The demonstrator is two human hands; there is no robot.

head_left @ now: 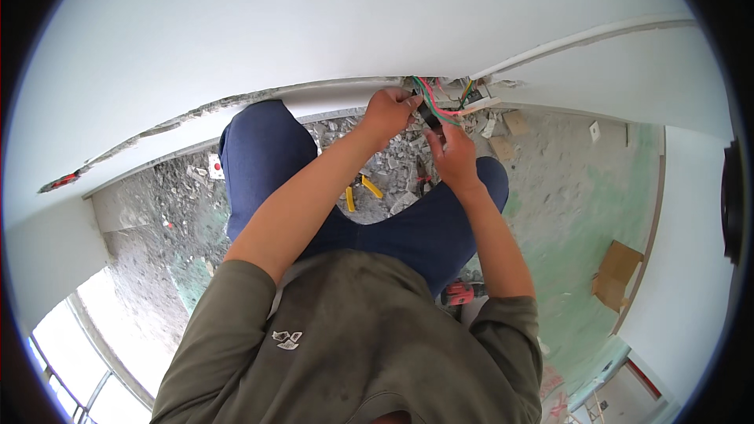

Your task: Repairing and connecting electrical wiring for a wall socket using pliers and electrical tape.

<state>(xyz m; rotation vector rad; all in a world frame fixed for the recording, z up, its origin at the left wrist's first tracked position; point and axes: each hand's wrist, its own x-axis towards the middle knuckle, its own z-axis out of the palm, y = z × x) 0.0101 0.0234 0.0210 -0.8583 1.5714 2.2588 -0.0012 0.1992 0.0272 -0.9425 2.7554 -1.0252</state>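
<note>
Coloured wires (437, 104), both hands (386, 114) gripping

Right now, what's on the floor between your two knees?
In the head view, concrete rubble and yellow-handled pliers lie between the left knee and right knee.

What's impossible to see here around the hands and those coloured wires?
- Head view: where the coloured wires end; the wall opening is too small.
- Dark tool: mostly covered by the left hand and right hand.
- Red tool: partly hidden behind the arm.
</note>
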